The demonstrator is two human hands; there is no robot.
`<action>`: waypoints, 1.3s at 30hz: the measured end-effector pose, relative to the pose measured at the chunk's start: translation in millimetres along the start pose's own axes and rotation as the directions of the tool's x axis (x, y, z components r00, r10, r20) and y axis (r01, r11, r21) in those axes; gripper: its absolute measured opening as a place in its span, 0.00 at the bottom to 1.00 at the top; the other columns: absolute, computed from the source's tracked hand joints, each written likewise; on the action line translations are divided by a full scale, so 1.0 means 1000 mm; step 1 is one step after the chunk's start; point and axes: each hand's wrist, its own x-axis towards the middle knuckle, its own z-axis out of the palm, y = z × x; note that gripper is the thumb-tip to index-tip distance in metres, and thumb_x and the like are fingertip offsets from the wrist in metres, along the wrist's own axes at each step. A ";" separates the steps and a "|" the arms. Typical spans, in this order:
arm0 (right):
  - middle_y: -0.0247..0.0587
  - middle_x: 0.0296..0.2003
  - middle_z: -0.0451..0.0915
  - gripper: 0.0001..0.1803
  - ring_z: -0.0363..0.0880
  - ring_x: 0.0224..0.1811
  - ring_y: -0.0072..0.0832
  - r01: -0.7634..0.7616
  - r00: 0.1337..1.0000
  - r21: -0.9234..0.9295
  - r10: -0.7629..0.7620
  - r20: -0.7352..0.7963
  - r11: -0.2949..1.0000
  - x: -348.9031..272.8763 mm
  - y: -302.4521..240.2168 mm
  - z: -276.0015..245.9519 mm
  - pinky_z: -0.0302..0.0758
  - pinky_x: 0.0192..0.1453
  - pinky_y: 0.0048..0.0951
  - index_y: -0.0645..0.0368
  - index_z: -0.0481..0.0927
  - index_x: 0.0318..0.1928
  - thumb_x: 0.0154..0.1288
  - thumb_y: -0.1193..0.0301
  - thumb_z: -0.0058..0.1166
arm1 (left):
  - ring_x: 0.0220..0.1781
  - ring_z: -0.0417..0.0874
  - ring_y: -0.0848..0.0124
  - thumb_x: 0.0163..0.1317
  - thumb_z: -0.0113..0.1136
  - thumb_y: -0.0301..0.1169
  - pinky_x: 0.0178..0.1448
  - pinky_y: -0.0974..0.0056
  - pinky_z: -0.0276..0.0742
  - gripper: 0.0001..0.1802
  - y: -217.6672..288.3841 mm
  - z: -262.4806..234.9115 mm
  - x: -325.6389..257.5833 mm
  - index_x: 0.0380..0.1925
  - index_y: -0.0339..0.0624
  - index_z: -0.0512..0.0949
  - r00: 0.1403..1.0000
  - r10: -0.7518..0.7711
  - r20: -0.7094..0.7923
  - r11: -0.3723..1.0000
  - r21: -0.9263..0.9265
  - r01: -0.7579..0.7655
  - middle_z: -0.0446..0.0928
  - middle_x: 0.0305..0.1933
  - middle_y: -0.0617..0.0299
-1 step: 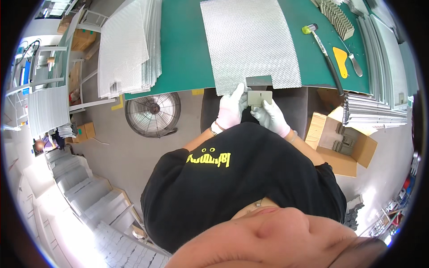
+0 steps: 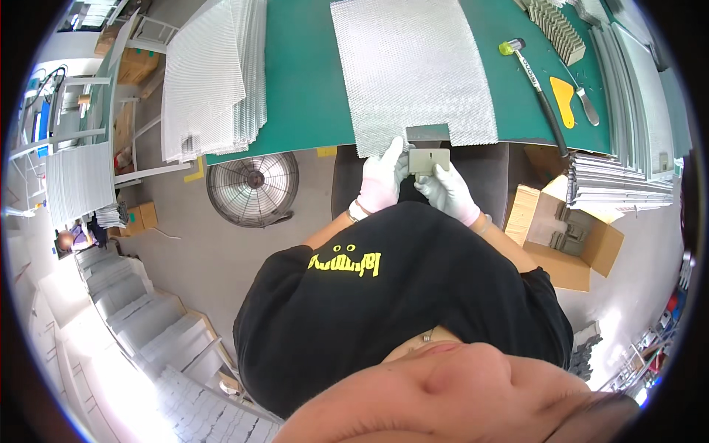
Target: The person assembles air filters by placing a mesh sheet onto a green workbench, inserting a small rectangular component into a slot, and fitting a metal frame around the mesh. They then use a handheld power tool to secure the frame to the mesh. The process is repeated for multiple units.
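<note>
A silvery mesh panel (image 2: 413, 74) lies on the green worktable (image 2: 303, 81), its near end reaching the table edge, with a rectangular notch cut into that end. In front of the notch is a small grey rectangular plate (image 2: 429, 162) with a dark slit. My right hand (image 2: 452, 198), in a white glove, pinches the plate at its lower right. My left hand (image 2: 382, 181), gloved too, closes on the mesh corner left of the notch, one finger or thumb on top. Its other fingers are partly hidden beside the plate's left edge.
Stacked mesh panels (image 2: 207, 81) sit at the left. Rightward are a mallet (image 2: 535, 85), a yellow scraper (image 2: 563, 102), a handled tool (image 2: 588, 108) and a row of grey parts (image 2: 557, 33). An open carton (image 2: 569, 258) and a floor fan (image 2: 253, 190) stand below.
</note>
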 end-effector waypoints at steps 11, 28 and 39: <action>0.49 0.51 0.83 0.19 0.87 0.46 0.30 0.131 0.937 -0.507 -0.273 -0.217 0.852 -0.003 0.006 0.020 0.84 0.55 0.34 0.67 0.70 0.59 0.76 0.70 0.57 | 0.47 0.87 0.65 0.75 0.59 0.36 0.52 0.60 0.81 0.14 -0.007 -0.005 0.000 0.45 0.33 0.81 1.000 0.024 -0.013 1.000 -0.018 -0.024 0.84 0.46 0.52; 0.43 0.46 0.85 0.18 0.84 0.37 0.22 -0.039 0.991 -0.512 -0.035 -0.133 0.858 0.003 -0.021 0.015 0.83 0.45 0.25 0.67 0.76 0.59 0.76 0.68 0.55 | 0.47 0.86 0.64 0.74 0.61 0.37 0.56 0.55 0.81 0.19 -0.005 -0.013 -0.009 0.46 0.27 0.80 1.000 0.017 0.008 0.982 0.187 -0.018 0.84 0.44 0.52; 0.31 0.33 0.77 0.14 0.74 0.32 0.16 0.057 0.801 -0.596 -0.393 -0.452 0.801 -0.001 -0.033 0.039 0.72 0.40 0.22 0.59 0.76 0.43 0.76 0.61 0.57 | 0.26 0.74 0.79 0.72 0.63 0.45 0.34 0.72 0.71 0.21 0.001 -0.015 0.003 0.43 0.34 0.80 0.972 -0.211 0.107 0.850 0.512 0.128 0.78 0.28 0.65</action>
